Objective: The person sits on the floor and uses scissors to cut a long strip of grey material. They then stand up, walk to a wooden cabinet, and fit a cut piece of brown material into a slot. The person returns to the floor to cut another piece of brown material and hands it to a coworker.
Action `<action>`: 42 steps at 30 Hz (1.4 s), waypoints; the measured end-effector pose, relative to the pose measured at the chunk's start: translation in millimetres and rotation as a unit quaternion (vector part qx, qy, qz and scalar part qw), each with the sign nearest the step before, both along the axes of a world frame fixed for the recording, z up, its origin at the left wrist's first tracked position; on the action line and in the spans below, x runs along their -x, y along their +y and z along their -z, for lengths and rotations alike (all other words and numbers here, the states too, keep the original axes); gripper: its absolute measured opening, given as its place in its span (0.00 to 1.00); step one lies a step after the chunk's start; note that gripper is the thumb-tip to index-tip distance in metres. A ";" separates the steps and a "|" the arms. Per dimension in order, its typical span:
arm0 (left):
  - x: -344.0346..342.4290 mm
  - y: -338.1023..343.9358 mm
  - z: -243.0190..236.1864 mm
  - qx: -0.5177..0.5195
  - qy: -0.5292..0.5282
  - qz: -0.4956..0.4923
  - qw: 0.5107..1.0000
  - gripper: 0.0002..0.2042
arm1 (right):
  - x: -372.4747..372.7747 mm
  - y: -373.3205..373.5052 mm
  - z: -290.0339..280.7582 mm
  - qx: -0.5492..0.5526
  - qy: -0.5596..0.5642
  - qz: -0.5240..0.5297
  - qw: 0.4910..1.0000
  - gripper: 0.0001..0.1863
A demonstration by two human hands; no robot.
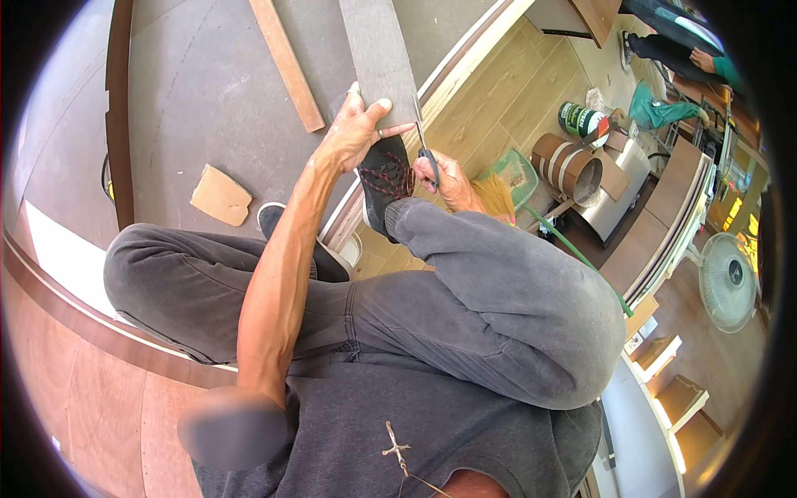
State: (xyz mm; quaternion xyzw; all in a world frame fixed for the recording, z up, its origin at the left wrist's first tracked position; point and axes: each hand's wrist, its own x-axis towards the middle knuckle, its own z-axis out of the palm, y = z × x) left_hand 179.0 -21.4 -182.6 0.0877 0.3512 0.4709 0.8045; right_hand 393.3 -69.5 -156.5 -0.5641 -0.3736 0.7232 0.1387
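From my remote place I have the left hand (357,129) pinching the near end of a long grey strip (380,58), perhaps laminate; its thumb lies on the upper face, one finger reaches along the cut end, and the other fingers seem to go underneath. I judge that this grip is for keeping the thin end from bending or slipping beside the blades. The right hand (448,178) is closed around the black handles of the scissors (429,166), whose blades stand at the right edge of the strip, near its end. I cannot tell whether they are parted, or whether they bite into the material. The handles are kept outside the strip, probably so that the knuckles have free room. Below the strip's end is a black shoe (387,178) with red-flecked laces; the foot may serve as a support, but I cannot see whether they touch. The rest of the strip runs away over the grey panel (191,108), which likely carries its weight. To the left of the strip, and apart from it, lie a narrow brown batten (288,66) and, nearer to the body, a tan offcut (221,196), both untouched by the hands.
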 end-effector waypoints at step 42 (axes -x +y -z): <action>0.5 -3.3 -3.5 0.012 0.014 -0.008 1.000 0.27 | 5.5 1.0 2.8 -0.029 -0.001 -0.008 1.000 0.20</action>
